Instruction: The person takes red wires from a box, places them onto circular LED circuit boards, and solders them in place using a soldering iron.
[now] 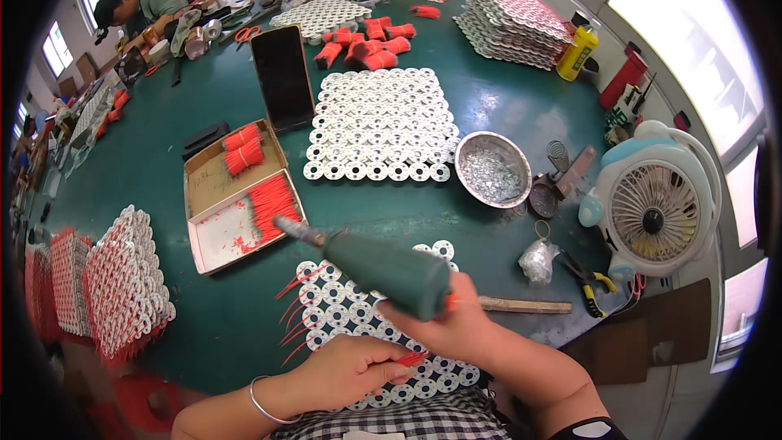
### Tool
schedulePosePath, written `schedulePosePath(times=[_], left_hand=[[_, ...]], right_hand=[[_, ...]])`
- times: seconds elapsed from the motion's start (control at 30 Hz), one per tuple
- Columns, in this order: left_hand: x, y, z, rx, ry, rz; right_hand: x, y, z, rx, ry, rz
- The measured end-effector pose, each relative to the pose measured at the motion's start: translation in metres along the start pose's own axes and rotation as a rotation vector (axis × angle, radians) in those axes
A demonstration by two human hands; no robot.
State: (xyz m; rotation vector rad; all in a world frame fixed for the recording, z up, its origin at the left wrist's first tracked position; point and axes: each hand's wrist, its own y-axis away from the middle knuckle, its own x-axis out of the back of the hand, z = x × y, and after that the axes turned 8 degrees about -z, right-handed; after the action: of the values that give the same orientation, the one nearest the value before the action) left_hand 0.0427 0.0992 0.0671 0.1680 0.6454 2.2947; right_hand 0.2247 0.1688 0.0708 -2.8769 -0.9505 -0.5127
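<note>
My right hand (460, 330) is wrapped around the rear of a dark green soldering gun (383, 271). Its metal tip points left, toward the cardboard box, and is slightly blurred. Under it lies a panel of round white circuit boards (330, 295) with dark centres. Thin red wires (295, 322) stick out from the panel's left edge. My left hand (346, 367) rests over the near part of the panel, its thumb and fingers closed on a small bunch of short red wires (415, 358). The two hands hide part of the panel.
A cardboard box (192, 232) of red wires lies left, with a phone (282, 77) upright behind. Beyond the panel are another white panel (379, 126), a metal bowl (493, 169) and red wire bundles (379, 61). A fan (652, 216) and pliers (588, 287) are right. Two people work farther back.
</note>
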Motion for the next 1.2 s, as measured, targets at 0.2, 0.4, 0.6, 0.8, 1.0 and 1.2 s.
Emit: schedulePosePath(times=[0.2, 0.4, 0.6, 0.8, 1.0, 1.2], left_hand=[[0.002, -0.006, -0.006, -0.063, -0.299, 0.086], [0.015, 0.023, -0.043, -0.424, -0.472, 0.579], [0.031, 0.022, -0.046, -0.274, -1.043, 1.001], [0.045, 0.000, -0.047, -0.298, -1.279, 1.049], [0.049, -0.011, -0.050, -0.338, -1.294, 1.055], [0.052, -0.012, -0.052, -0.328, -1.262, 1.010]], right_hand=[[-0.001, 0.008, 0.006, -0.063, 0.173, -0.075], [0.055, 0.066, 0.051, 0.261, 0.407, 0.050], [0.034, 0.085, 0.031, -0.243, -0.472, 0.368], [0.030, 0.074, 0.016, -0.199, -0.592, 0.257], [0.023, 0.097, 0.051, -0.233, -0.213, 0.155], [0.008, 0.080, 0.038, -0.168, -0.092, 0.194]])
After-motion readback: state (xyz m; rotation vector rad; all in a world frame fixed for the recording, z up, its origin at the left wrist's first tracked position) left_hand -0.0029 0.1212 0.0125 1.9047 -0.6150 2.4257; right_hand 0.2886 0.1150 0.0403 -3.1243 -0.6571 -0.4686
